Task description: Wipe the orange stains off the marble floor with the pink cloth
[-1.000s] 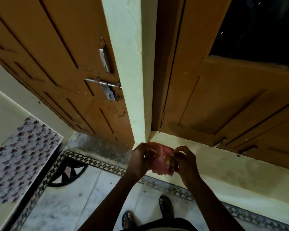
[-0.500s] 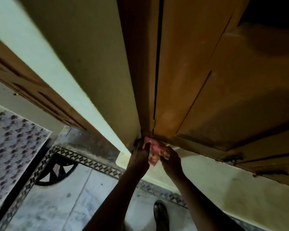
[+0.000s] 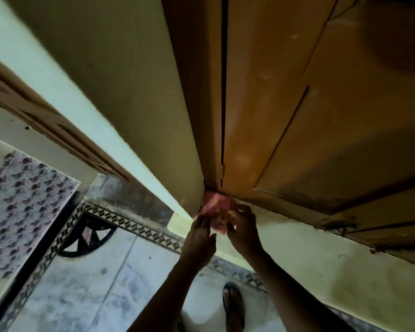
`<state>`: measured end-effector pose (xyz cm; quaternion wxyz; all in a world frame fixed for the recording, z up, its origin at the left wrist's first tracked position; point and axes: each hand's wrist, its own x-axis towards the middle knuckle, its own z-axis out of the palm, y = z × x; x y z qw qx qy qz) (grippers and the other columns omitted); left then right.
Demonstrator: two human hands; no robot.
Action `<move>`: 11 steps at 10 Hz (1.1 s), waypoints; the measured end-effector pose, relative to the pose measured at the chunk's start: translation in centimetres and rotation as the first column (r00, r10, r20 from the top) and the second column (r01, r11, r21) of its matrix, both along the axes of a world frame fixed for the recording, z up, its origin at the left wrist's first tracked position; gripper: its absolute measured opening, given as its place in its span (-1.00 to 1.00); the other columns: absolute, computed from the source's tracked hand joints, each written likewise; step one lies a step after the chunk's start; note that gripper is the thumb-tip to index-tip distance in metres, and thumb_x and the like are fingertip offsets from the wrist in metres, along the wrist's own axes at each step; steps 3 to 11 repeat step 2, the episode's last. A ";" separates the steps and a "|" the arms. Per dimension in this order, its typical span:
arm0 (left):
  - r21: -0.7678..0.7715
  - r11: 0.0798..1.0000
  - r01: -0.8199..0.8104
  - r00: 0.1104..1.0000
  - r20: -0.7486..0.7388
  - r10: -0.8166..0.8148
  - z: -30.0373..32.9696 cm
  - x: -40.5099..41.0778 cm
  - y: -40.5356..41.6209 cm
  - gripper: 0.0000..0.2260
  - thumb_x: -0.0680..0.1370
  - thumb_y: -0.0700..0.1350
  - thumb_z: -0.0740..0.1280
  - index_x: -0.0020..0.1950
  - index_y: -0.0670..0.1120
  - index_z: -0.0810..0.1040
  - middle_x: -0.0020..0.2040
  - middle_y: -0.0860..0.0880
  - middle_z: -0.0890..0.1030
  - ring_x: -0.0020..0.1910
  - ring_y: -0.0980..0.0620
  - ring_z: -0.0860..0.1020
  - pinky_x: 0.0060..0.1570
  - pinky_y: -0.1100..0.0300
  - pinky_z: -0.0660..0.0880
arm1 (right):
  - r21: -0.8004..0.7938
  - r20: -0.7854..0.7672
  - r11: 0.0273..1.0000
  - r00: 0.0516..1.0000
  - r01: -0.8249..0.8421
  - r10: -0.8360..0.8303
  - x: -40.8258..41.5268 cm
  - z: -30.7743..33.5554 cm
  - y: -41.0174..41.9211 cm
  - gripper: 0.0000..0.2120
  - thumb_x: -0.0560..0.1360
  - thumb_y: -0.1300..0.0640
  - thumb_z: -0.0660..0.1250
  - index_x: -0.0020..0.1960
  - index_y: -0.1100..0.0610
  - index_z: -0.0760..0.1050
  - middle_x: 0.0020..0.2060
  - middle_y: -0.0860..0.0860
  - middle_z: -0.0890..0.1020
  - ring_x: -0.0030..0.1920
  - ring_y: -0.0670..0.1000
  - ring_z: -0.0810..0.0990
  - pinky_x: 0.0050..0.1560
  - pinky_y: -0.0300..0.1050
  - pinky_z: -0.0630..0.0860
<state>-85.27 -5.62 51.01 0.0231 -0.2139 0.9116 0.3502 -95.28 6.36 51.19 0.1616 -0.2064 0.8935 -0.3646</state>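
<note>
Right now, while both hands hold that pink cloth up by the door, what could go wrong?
The pink cloth is bunched between the left hand and right hand, high above the marble floor, so no wiping is happening yet. It already shows orange patches, so it might smear the floor. It could also brush the pale wall and mark it.

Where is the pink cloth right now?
The crumpled pink cloth is centre frame, held between left hand and right hand, just below the brown wooden door.

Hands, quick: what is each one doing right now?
Left hand: holding the pink cloth, fingers curled on its edge.
Right hand: shut on the same cloth.
</note>
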 end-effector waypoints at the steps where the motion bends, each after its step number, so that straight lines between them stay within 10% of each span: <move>1: 0.096 0.976 -0.196 0.966 -0.155 0.209 4.4 1.4 0.2 -0.68 0.57 -0.24 0.41 0.34 -0.17 0.58 0.20 -0.14 0.67 0.20 -0.13 0.64 0.25 -0.03 0.57 | -0.142 0.097 0.987 0.994 0.071 -0.057 1.9 3.0 -0.4 -0.83 0.56 0.31 0.45 0.14 0.20 0.69 0.12 0.11 0.65 0.08 0.08 0.70 0.11 -0.09 0.67; 2: 0.262 0.913 -0.312 0.876 -0.292 0.383 9.1 3.8 0.3 -0.76 0.59 -0.14 0.36 0.25 -0.05 0.63 0.10 0.02 0.69 0.05 0.11 0.66 0.07 0.16 0.60 | -0.231 0.117 0.967 0.990 0.103 -0.078 4.7 6.9 -1.5 -0.87 0.55 0.33 0.46 0.07 0.17 0.69 -0.02 0.02 0.73 -0.07 -0.02 0.71 0.03 -0.19 0.65; 11: 0.262 0.913 -0.312 0.876 -0.292 0.383 9.1 3.8 0.3 -0.76 0.59 -0.14 0.36 0.25 -0.05 0.63 0.10 0.02 0.69 0.05 0.11 0.66 0.07 0.16 0.60 | -0.231 0.117 0.967 0.990 0.103 -0.078 4.7 6.9 -1.5 -0.87 0.55 0.33 0.46 0.07 0.17 0.69 -0.02 0.02 0.73 -0.07 -0.02 0.71 0.03 -0.19 0.65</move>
